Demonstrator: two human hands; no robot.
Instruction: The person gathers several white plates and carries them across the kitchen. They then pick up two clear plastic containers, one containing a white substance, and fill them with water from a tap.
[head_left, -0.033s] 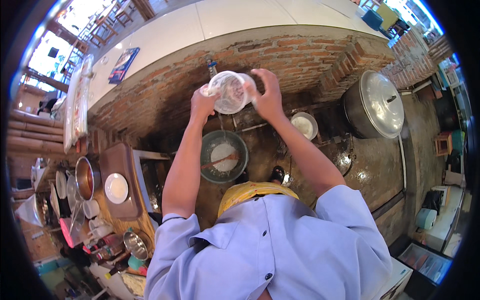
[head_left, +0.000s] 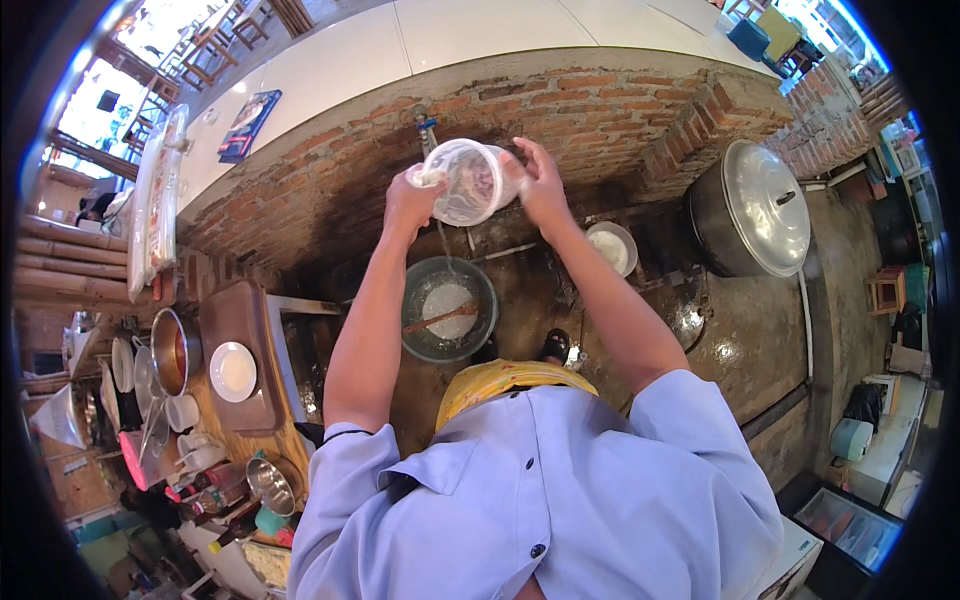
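A clear plastic tub (head_left: 466, 205) is tilted below the tap, its round mouth facing me. My left hand (head_left: 408, 205) grips its left rim, with a small white piece, its kind unclear, between fingers and rim. My right hand (head_left: 543, 190) is closed around the tub's far right side, partly blurred. Behind the tub, a tap (head_left: 424, 125) with a blue handle sticks out from the brick wall. A thin stream of water falls under the tub toward a dark round basin (head_left: 412, 335) on the floor. Whitish contents and a brown stick-like utensil (head_left: 440, 319) are in that basin.
A small white bowl (head_left: 629, 243) stands right of the basin; a large lidded pot (head_left: 705, 215) is farther right. At left, a table holds a brown tray (head_left: 225, 308) with a white plate (head_left: 233, 372) and metal bowls. The floor (head_left: 745, 345) looks wet.
The tub and both hands have shifted slightly to the right. The tub's mouth has turned a little, and my right hand's fingers have moved along its side.
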